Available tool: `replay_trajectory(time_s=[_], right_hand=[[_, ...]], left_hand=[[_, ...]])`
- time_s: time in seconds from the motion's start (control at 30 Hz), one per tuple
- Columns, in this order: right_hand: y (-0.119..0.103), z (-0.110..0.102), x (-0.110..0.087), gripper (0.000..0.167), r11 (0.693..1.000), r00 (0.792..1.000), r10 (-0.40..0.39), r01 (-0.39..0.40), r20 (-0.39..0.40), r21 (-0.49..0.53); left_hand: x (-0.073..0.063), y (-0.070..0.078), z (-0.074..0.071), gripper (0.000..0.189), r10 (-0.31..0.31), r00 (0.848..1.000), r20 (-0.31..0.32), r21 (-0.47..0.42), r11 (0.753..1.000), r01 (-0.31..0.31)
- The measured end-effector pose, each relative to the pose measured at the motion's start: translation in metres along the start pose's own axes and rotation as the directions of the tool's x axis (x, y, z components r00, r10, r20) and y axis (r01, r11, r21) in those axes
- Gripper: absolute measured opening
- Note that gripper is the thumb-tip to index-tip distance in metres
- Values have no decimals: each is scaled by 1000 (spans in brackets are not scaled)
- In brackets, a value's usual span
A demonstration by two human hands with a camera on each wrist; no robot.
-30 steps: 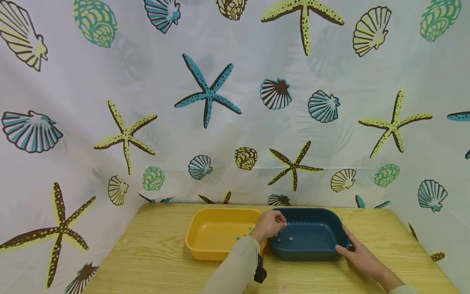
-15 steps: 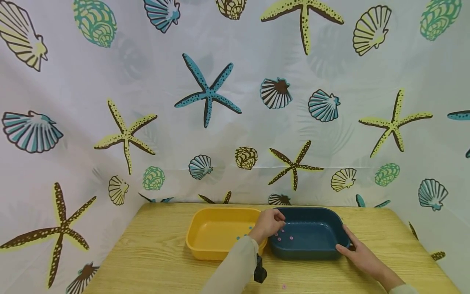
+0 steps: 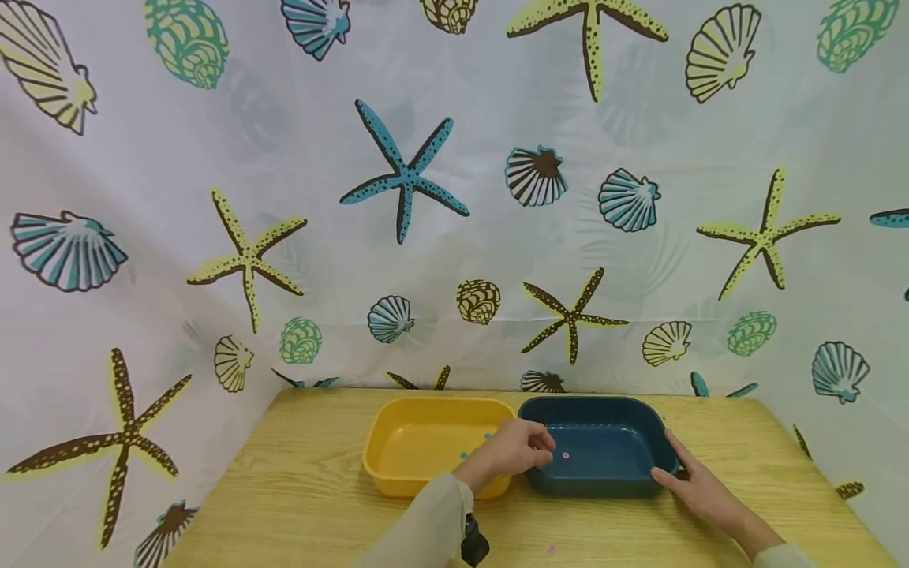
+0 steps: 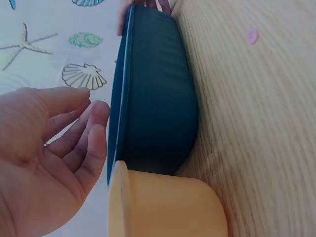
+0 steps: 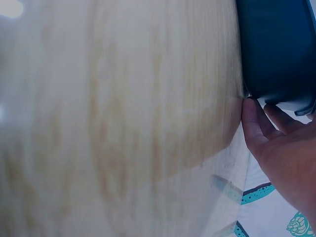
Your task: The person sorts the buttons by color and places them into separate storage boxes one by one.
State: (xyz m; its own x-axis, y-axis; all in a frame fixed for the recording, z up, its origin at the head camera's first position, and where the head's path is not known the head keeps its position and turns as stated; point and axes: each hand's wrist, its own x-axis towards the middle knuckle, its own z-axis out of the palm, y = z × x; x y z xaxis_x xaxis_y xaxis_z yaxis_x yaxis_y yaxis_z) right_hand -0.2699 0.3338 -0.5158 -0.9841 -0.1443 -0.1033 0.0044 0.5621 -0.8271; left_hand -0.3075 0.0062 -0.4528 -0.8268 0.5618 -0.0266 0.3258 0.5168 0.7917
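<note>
My left hand hovers over the left end of the dark blue basin, with the forearm across the yellow basin. Its fingers are loosely bent, and the left wrist view shows nothing between thumb and fingertips. A pink button lies in the blue basin just past the fingertips; the hand hides part of that basin's floor. In the yellow basin a small blue button shows beside the forearm. My right hand holds the blue basin's right end, thumb at the front corner and fingers along the side.
Another pink button lies on the wooden table in front of the blue basin. The two basins stand side by side. A white curtain printed with shells and starfish hangs behind the table and along its sides.
A pink button left the left fingertips and dropped into the blue basin. The left hand then moved slightly towards me, covering some buttons there. The right hand stays at the basin.
</note>
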Motion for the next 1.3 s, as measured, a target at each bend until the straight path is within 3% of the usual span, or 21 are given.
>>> replay_trajectory(time_s=[0.2,0.4,0.57,0.77,0.93,1.07,1.3], right_hand=[[0,1,0,84,1000,1000,8,-8,1,-7],[1,0,1,85,1000,1000,6,-6,2,-4],[2,0,2,85,1000,1000,7,-6,2,-6],[2,0,2,86,1000,1000,10,-10,4,0],[1,0,1,86,1000,1000,11,-11,7,7],[0,0,2,86,1000,1000,6,-6,9,17],[1,0,2,86,1000,1000,5,-5,6,15]], left_hand=[[-22,2,-1,8,69,990,122,50,996,-76],[-37,-6,3,10,186,953,238,128,967,-220],[-42,-15,12,10,197,934,297,235,933,-272],[-46,-19,25,13,165,931,324,320,908,-272],[-45,-20,35,10,208,926,315,392,860,-327],[-42,-20,39,10,244,912,330,423,825,-374],[-39,-25,46,3,263,894,363,444,794,-415]])
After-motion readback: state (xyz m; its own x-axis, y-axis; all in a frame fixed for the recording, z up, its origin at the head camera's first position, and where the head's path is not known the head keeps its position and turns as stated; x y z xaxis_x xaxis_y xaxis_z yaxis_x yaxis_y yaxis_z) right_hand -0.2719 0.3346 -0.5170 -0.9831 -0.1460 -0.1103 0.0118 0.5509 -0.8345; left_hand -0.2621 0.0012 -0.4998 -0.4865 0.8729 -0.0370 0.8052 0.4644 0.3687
